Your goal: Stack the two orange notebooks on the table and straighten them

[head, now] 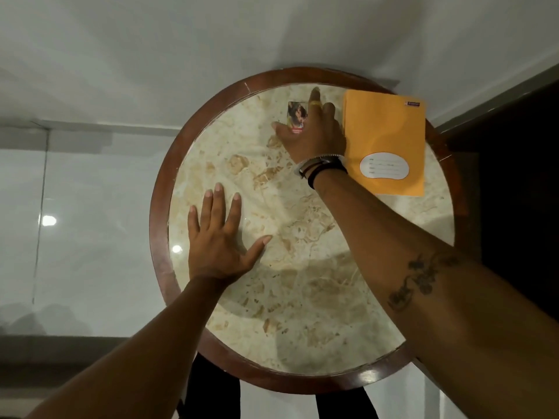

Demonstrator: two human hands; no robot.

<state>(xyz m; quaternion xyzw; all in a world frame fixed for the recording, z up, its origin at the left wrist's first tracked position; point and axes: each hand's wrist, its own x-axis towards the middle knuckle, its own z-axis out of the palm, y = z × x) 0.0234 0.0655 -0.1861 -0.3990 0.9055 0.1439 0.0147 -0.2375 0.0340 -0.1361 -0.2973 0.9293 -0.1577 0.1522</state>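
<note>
While both hands are down on the round marble table (302,297), I see only one orange notebook (390,137), lying flat in the upper right of the frame at the table's far right edge, its upper corner reaching onto the brown wooden rim (160,182). A white oval label sits near the notebook's lower end and a small logo at its top right corner. The right hand (314,134) is in the upper middle of the frame, just left of the notebook, its outer edge touching or almost touching the notebook's left side; I cannot tell which. That hand is spread flat and grips nothing, its fingers lying over a small printed card (295,116) on the marble. A watch and dark bands (320,166) circle its wrist. The left hand (217,237) rests at centre left of the frame, palm down, fingers splayed, holding nothing, well apart from the notebook with the right forearm between them. I cannot see a second notebook as a separate thing.
</note>
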